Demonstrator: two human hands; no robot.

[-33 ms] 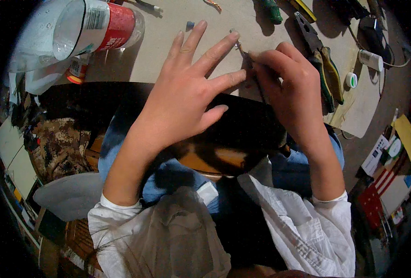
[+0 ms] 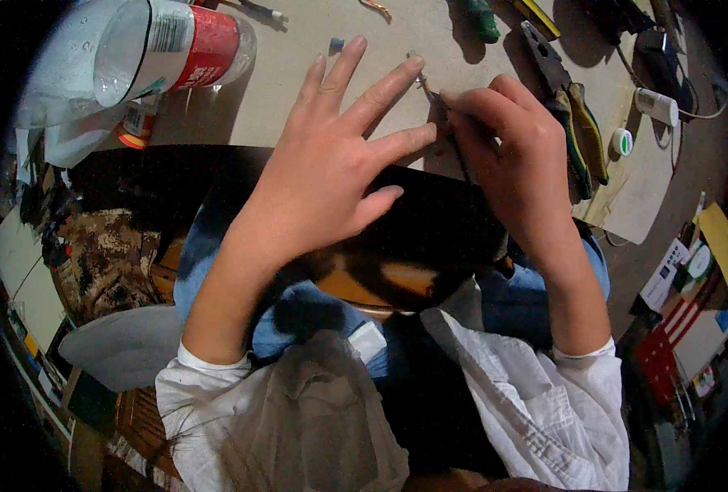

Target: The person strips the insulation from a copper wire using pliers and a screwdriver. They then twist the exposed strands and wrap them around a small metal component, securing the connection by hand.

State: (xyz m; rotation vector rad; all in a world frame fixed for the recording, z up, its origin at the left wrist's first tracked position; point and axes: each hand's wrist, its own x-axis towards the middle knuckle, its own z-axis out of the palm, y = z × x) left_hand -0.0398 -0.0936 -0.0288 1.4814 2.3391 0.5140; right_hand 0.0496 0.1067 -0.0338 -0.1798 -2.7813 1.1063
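Observation:
My left hand (image 2: pixel 331 164) is spread over the pale worktop (image 2: pixel 208 123), its index fingertip touching the silvery end of a short thin piece (image 2: pixel 425 84), likely a cable, with a copper-coloured part. My right hand (image 2: pixel 515 152) pinches this piece just below, beside the left middle and index fingers; a dark length runs down toward the edge. A small blue piece (image 2: pixel 337 45) lies above the left fingers. Pliers with yellow-and-dark handles (image 2: pixel 585 135) lie right of my right hand, near a white round cap (image 2: pixel 622 141).
Large plastic bottles (image 2: pixel 167 49) with a red label stand at upper left. A green-handled tool (image 2: pixel 483 20), a yellow tool (image 2: pixel 544 18), a copper wire scrap (image 2: pixel 378 6) and a white charger-like cylinder (image 2: pixel 657 107) with cables are on the worktop. My lap is below the table's edge.

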